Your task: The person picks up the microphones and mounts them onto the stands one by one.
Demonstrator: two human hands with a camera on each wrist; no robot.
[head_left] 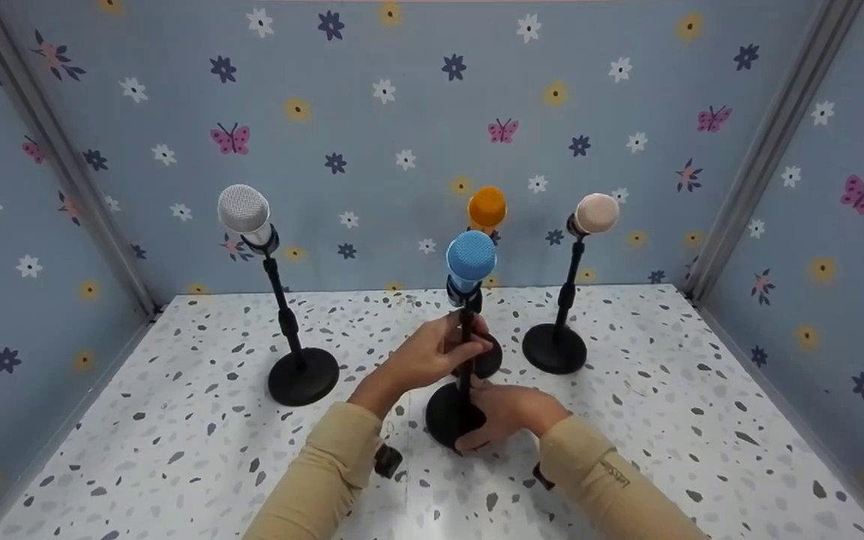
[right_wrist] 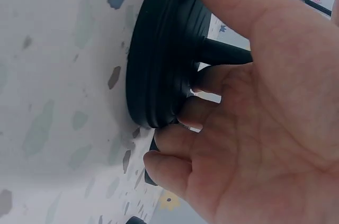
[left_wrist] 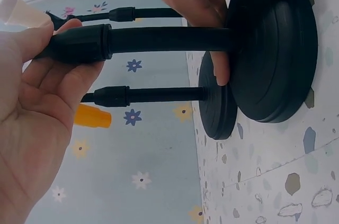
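A blue microphone is mounted on a black stand with a round base and stands upright near the table's middle. My left hand holds the stand's pole at its thicker collar, between thumb and fingers. Lower down, my right hand grips the round base, thumb over the rim and fingers curled at the far side in the right wrist view. Just behind, an orange microphone on a similar stand is partly hidden by the blue one and my left hand.
A white microphone on its stand is at the left, and a pale pink microphone on another at the right. The speckled table is bounded by flower-patterned panels at back and sides.
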